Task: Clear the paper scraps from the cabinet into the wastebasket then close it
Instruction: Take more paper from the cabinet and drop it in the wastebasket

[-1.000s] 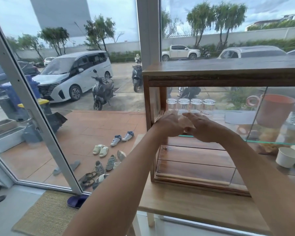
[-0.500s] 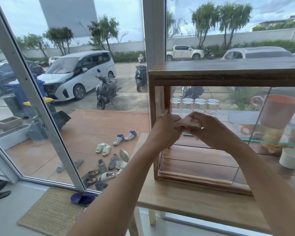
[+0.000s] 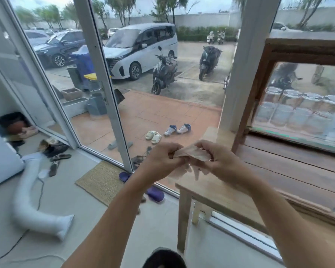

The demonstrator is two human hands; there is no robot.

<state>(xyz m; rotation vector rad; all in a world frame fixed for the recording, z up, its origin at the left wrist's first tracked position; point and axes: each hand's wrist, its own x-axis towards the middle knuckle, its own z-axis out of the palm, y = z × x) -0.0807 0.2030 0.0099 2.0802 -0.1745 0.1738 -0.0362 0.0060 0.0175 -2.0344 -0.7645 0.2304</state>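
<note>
Both hands hold a bundle of beige paper scraps (image 3: 191, 153) in front of me, just left of the wooden cabinet (image 3: 259, 78). My left hand (image 3: 162, 161) pinches the left end of the bundle. My right hand (image 3: 219, 163) grips the right end, with scrap edges hanging below it. The cabinet stands on a wooden table (image 3: 211, 188) at the right, its front open onto bare wooden boards (image 3: 290, 167). A dark round wastebasket rim (image 3: 162, 258) shows at the bottom edge, below my arms.
Several glass jars (image 3: 302, 111) stand on the cabinet's glass shelf. A woven mat (image 3: 101, 180) and slippers (image 3: 155, 193) lie on the floor by the glass door (image 3: 104, 89). A white hose (image 3: 27, 200) curls across the floor at the left.
Both hands have drawn out of the cabinet with the scraps, moving left and down. My view has swung left and downward, bringing the floor and wastebasket rim into sight.
</note>
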